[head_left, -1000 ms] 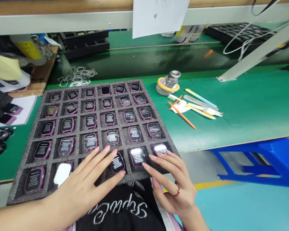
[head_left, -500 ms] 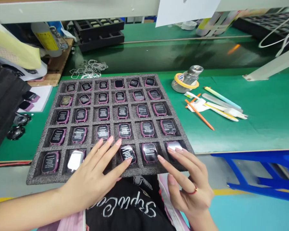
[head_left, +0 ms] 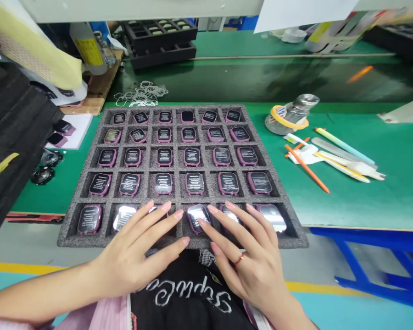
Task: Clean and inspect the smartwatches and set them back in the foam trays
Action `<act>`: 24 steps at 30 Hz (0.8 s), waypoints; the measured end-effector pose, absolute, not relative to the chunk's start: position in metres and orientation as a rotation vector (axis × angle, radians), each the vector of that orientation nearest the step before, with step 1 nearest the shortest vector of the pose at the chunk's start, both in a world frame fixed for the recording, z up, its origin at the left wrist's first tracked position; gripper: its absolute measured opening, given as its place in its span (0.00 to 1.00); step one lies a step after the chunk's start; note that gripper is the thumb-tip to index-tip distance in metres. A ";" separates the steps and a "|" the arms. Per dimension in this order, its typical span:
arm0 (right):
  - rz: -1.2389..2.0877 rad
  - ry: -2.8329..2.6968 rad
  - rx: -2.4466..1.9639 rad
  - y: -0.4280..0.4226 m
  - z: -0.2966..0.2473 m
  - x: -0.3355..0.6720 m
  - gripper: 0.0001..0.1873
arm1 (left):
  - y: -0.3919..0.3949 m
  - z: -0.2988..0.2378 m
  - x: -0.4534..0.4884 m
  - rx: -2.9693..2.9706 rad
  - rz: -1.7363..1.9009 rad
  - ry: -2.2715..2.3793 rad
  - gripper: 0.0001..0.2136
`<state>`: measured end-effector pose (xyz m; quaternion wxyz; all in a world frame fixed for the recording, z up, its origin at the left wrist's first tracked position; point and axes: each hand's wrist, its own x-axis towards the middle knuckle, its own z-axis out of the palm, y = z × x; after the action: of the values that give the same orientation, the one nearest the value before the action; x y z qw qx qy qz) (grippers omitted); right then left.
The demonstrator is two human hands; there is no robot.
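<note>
A grey foam tray [head_left: 76,201] lies at the near edge of the green bench, its compartments holding several purple smartwatches [head_left: 194,183] with lit or dark screens. My left hand [head_left: 141,250] rests over the near row, fingers spread, partly hiding a watch and its compartment. Just right of it, my right hand [head_left: 249,250] reaches over the same row with its fingers apart. One of its fingertips is on or just above the screen of a tilted watch [head_left: 197,216]. A bright reflection covers the near right corner watch [head_left: 273,218]. Neither hand holds anything.
Right of the tray stand a metal-topped bottle with a yellow tape roll [head_left: 298,121], and an orange stick [head_left: 309,169] among other tools. White loops [head_left: 142,94] lie behind the tray. Black foam [head_left: 17,133] is stacked at left; black trays [head_left: 160,43] sit at the back.
My right hand has moved left from the corner watch to the tilted watch near my left hand. My left thumb has come off that watch. The view has shifted a little.
</note>
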<state>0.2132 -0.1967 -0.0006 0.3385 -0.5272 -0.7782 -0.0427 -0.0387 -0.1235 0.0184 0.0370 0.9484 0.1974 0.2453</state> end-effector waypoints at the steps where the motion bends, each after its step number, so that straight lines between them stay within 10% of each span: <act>1: -0.108 -2.003 -1.356 -0.197 -0.001 0.213 0.19 | -0.124 0.018 -0.043 2.909 0.795 0.631 0.18; 8: -0.146 -1.816 -1.362 -0.203 -0.006 0.216 0.35 | -0.127 0.014 -0.087 3.024 0.985 0.952 0.17; 24: -0.087 -2.109 -1.495 -0.168 0.004 0.190 0.27 | -0.132 -0.008 -0.119 3.024 1.024 1.233 0.14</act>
<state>0.1903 -0.1682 0.0043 0.2741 -0.5559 -0.7841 -0.0322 -0.1194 -0.1316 -0.0080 -0.1402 0.8748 0.3566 0.2963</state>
